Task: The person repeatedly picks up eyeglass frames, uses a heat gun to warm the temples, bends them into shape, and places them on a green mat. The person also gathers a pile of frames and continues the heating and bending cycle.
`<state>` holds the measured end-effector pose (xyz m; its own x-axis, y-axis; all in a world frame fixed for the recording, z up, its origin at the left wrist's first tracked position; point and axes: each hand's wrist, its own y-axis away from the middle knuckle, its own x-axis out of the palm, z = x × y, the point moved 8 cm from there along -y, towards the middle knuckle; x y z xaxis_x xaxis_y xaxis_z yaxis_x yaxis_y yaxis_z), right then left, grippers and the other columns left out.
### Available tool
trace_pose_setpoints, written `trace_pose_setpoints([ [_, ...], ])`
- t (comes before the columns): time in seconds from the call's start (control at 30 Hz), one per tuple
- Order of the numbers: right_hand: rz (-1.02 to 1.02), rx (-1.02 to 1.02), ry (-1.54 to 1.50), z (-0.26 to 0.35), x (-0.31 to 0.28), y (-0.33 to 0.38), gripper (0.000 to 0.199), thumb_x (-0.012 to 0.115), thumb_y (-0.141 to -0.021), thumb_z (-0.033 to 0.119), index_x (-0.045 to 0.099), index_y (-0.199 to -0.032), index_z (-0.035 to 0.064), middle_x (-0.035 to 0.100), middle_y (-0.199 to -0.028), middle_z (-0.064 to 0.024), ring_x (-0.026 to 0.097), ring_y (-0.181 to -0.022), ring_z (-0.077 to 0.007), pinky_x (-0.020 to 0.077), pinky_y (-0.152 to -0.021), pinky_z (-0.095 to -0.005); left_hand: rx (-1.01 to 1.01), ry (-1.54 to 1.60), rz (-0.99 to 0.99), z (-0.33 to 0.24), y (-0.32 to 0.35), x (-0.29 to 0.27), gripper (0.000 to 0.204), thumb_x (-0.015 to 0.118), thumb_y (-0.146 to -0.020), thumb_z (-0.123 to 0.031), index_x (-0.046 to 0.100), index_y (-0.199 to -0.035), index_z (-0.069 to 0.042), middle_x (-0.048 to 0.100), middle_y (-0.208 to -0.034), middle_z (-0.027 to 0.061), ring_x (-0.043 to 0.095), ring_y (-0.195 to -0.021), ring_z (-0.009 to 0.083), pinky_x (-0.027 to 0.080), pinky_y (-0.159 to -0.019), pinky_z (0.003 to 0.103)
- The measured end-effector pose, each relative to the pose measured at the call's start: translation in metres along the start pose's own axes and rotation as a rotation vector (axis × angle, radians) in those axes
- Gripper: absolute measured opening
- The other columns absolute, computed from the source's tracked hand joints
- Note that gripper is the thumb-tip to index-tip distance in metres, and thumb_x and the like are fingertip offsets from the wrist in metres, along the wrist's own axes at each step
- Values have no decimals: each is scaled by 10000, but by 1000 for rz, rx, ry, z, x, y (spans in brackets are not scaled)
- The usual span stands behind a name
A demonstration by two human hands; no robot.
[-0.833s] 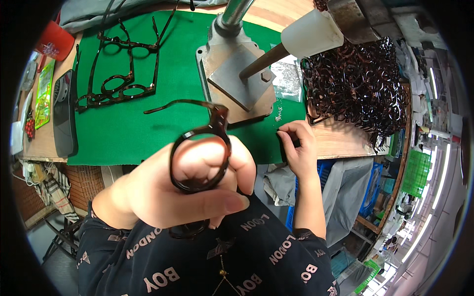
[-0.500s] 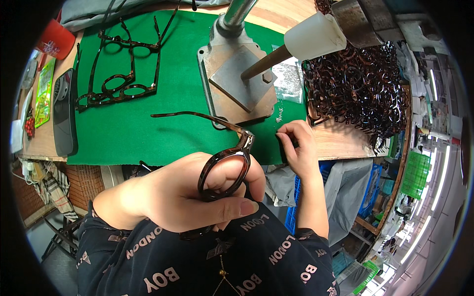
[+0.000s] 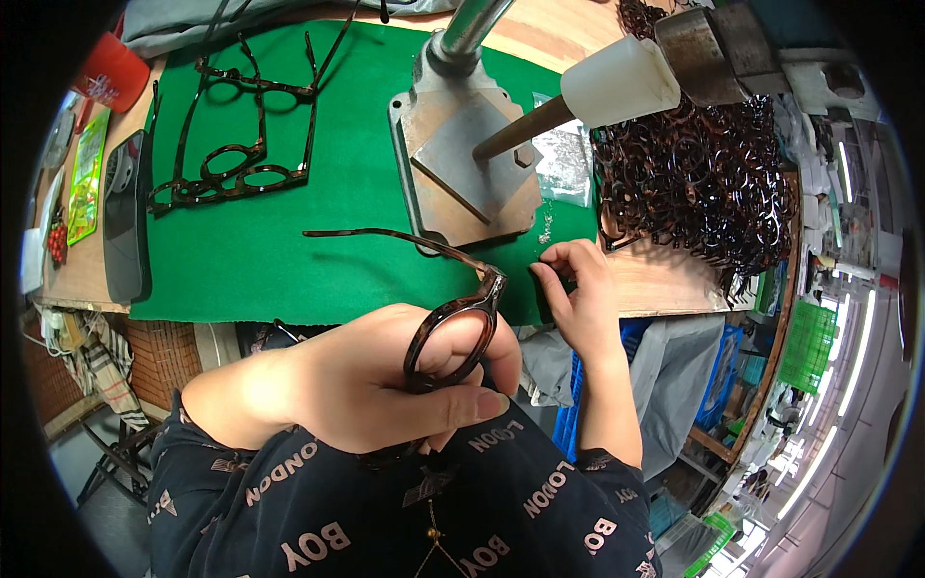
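My left hand is closed around a tortoiseshell eyeglass frame. One rim shows above my thumb, and the unfolded temple arm reaches left over the green mat. My fingers hide much of the frame's other side. My right hand rests at the mat's right front edge, its fingers curled and the tips of thumb and forefinger slightly apart. I see nothing between them. Just beyond those fingertips lies a scatter of tiny shiny pieces.
A metal press base with a slanting rod and white sleeve stands mid-mat. Several eyeglass frames lie left, near a black phone and red cup. A large heap of dark frames and a clear bag are right.
My left hand and the eyeglass frame have shifted slightly right. My right hand's thumb and forefinger have parted a little, close to the tiny pieces.
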<state>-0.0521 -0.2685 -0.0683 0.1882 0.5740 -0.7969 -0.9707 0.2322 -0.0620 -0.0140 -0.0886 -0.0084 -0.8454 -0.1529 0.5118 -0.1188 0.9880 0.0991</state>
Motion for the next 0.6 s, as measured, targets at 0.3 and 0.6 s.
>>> trace_pose_setpoints([
  [0.3,-22,18,-82,-11,-7,5,89,649,-750,-13,576,-799,1,552,-767,-106,542,-687,-256,442,-628,-322,-30,21,-38,2,1,-4,111,561,-877,-12,506,-962,36,554,-631,33,581,-531,97,404,-486,197],
  [0.6,-32,9,-56,-10,-5,5,108,660,-735,-16,580,-803,6,553,-767,-105,544,-686,-249,447,-627,-325,-58,73,-35,2,-1,-4,115,558,-880,-12,502,-969,35,559,-634,31,584,-528,99,403,-479,196],
])
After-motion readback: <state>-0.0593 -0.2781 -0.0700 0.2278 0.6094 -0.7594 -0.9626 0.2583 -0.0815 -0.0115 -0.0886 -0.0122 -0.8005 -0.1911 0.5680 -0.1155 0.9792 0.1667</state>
